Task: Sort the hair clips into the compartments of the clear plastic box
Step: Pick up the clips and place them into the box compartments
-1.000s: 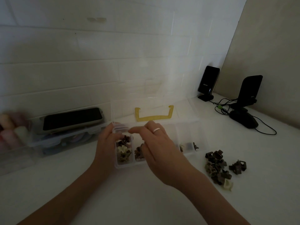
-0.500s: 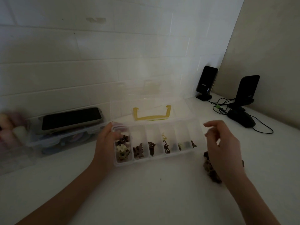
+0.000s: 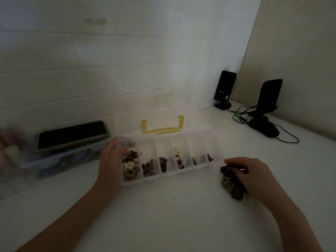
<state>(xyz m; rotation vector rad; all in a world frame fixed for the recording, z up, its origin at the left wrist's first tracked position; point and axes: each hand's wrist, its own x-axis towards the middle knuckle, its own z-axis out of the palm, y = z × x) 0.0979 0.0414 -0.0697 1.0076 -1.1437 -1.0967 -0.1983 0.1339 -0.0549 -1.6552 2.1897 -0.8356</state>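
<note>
The clear plastic box (image 3: 183, 170) lies open on the white table, its lid with a yellow handle (image 3: 161, 127) tilted back. Its row of compartments holds small brown and cream hair clips (image 3: 131, 165). My left hand (image 3: 111, 164) grips the box's left end. To the right of the box lies a loose pile of dark and beige hair clips (image 3: 230, 186). My right hand (image 3: 249, 174) rests on this pile with fingertips closing on a dark clip at its top; whether the clip is gripped is unclear.
A second clear container (image 3: 60, 157) with a black phone (image 3: 72, 133) on top stands at the left by the tiled wall. Two black stands (image 3: 225, 90), a black mouse (image 3: 263, 127) and cables occupy the back right corner.
My right hand left the box, swung right and came down onto the loose clip pile. My left hand stayed on the box's left end.
</note>
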